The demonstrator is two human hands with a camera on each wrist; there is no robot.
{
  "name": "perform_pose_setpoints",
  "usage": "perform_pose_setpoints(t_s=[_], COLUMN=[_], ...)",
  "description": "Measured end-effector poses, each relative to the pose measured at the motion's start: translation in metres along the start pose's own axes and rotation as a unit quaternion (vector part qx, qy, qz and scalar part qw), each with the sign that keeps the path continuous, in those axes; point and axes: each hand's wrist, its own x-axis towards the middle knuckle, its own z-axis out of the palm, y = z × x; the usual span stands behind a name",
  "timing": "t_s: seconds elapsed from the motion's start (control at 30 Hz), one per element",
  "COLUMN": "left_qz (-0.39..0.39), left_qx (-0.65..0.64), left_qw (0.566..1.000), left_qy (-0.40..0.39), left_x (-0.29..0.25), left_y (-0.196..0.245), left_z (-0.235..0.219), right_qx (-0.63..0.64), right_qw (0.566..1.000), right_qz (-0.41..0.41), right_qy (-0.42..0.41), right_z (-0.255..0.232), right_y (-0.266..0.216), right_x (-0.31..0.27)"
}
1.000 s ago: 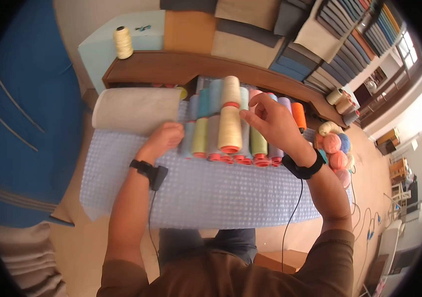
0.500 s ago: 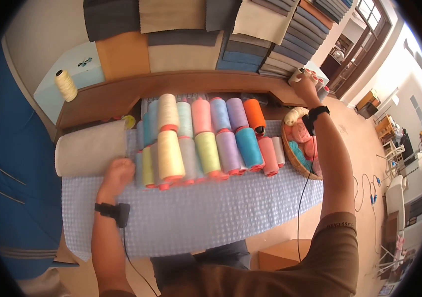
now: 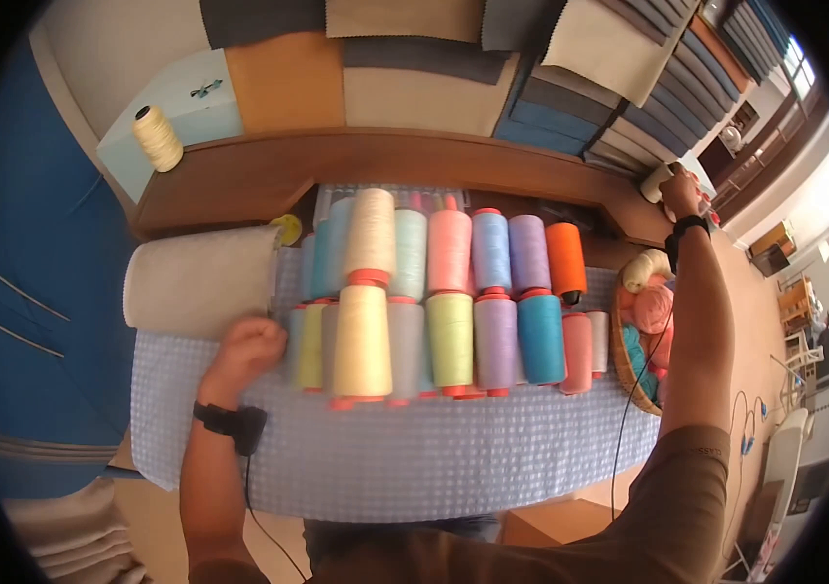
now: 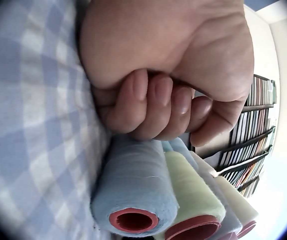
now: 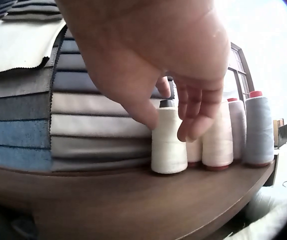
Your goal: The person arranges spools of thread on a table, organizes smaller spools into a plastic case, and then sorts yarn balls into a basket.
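In the right wrist view, my right hand [image 5: 163,65] reaches down over a cream thread cone [image 5: 169,145] with a black tip. Thumb and fingers curve round its upper part while its base stands on the brown wooden shelf [image 5: 133,205]. My left hand [image 3: 249,348] rests on the checked cloth [image 3: 366,467], fingers curled into the palm and nothing held. Beside it, a grey-blue thread cone [image 4: 136,185] lies at the near left end of the stacked cones. A cream cone [image 3: 370,234] and a pale yellow cone [image 3: 363,341] top the stack's left part.
More thread cones [image 5: 259,127] stand on the shelf beside my right hand. A wicker basket [image 3: 626,365] of yarn balls sits at the table's right end. A roll of pale fabric [image 3: 200,282] lies at the left. Another yellow cone [image 3: 158,139] stands at the back left.
My right hand has moved from the stacked cones to the shelf at the far right. My left hand stays beside the fabric roll, and the head view has shifted.
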Motion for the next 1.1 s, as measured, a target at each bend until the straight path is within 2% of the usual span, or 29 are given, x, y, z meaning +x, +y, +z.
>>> perform_pose_setpoints(t_s=[0.07,0.3,0.4,0.47,0.53,0.57,0.63,0.7,0.9,1.0,1.1], left_qz=[-0.003,0.003,0.001,0.003,0.01,0.01,0.011,0.009,0.003,-0.003,-0.007], left_qx=[0.001,0.003,0.003,0.003,0.002,0.0,-0.004,-0.007,-0.015,-0.019,-0.021], left_qw=[1.0,1.0,1.0,1.0,1.0,1.0,1.0,1.0,1.0,1.0,1.0], left_qy=[0.006,0.002,0.003,0.003,0.001,-0.002,-0.008,-0.012,-0.026,-0.016,-0.001], left_x=[0.0,0.002,0.002,0.002,0.002,0.002,0.002,0.003,0.004,0.003,0.003], left_y=[0.002,0.005,0.005,0.005,0.005,0.005,0.004,0.004,0.002,0.006,0.005], left_z=[0.003,0.007,0.007,0.008,0.01,0.009,0.008,0.007,0.001,0.003,0.005], right_qx=[0.057,0.009,0.154,0.363,0.584,0.567,0.598,0.69,0.533,0.501,0.486], right_qw=[0.994,0.999,0.987,0.929,0.801,0.806,0.761,0.654,0.754,0.785,0.798], right_qz=[0.095,0.047,0.054,0.038,-0.014,-0.111,-0.171,-0.094,-0.153,-0.138,-0.16], right_qy=[-0.014,0.002,-0.009,-0.057,-0.134,-0.131,-0.185,-0.295,-0.351,-0.338,-0.319], right_z=[-0.05,-0.094,-0.157,-0.192,-0.234,-0.247,-0.277,-0.31,-0.289,-0.295,-0.295], right_y=[-0.04,-0.075,-0.128,-0.159,-0.203,-0.218,-0.255,-0.301,-0.378,-0.393,-0.397], right_x=[-0.023,-0.055,-0.068,-0.078,-0.108,-0.122,-0.153,-0.182,-0.195,-0.199,-0.204])
